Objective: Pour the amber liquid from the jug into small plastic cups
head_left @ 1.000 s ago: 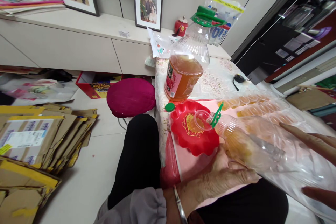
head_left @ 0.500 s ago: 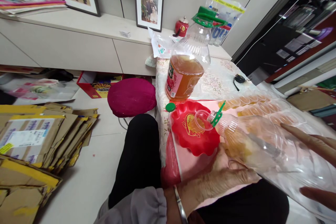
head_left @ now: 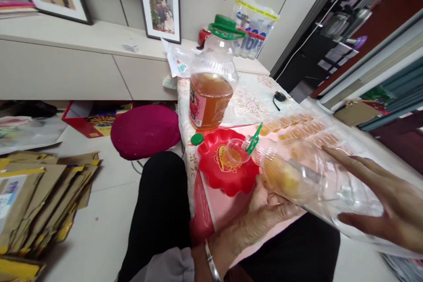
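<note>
A large clear plastic bottle [head_left: 307, 172] lies tilted almost on its side, its uncapped mouth over a small clear plastic cup [head_left: 235, 152]. That cup, with amber liquid in it, stands on a scalloped red plate [head_left: 236, 185]. My left hand [head_left: 264, 205], a silver bangle at its wrist, holds the bottle from below near the shoulder. Around the bottle's body, toward the base, my right hand [head_left: 380, 194] is spread with thumb and fingers on either side. A green carry ring [head_left: 255, 139] circles the neck. Yellowish liquid or its reflection shows through the plastic.
Behind the plate stands a big bottle of amber liquid [head_left: 211, 97] with a green cap. Rows of filled cups [head_left: 294, 125] are at the right. A green cap [head_left: 197, 139], a tape measure [head_left: 279, 97], a magenta stool [head_left: 145, 132] and stacked cardboard [head_left: 42, 194] are nearby.
The view has turned a little to the right, so everything sits further left. More of my right hand shows on the bottle. Both hands keep their hold and the bottle stays tilted over the cup.
</note>
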`<state>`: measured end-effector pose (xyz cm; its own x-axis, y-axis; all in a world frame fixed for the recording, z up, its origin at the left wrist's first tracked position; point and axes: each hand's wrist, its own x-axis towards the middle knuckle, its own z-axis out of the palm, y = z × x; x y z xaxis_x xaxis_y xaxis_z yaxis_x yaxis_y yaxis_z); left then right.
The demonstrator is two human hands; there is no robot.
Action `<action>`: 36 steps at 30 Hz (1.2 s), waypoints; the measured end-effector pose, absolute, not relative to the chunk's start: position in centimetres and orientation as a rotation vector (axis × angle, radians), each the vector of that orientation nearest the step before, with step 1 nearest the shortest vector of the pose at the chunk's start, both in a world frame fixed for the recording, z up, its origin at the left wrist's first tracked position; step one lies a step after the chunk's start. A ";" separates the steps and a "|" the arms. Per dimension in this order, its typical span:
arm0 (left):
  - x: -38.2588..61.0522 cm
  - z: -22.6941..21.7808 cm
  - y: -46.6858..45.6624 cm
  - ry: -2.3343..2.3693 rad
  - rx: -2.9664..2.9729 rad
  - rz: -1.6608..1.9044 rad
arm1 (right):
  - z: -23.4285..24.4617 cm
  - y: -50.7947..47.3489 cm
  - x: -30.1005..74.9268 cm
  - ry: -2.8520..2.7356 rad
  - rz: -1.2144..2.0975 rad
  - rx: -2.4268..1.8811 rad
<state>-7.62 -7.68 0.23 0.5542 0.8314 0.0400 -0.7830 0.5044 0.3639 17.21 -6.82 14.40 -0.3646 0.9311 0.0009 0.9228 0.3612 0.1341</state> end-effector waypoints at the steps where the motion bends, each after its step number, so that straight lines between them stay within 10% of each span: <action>1: -7.7 0.4 -7.6 0.125 0.349 0.970 | 14.5 -6.9 17.0 2.527 0.171 1.736; 36: -10.4 0.3 -9.3 0.677 0.884 0.762 | 9.0 -12.3 14.5 2.594 -0.943 2.782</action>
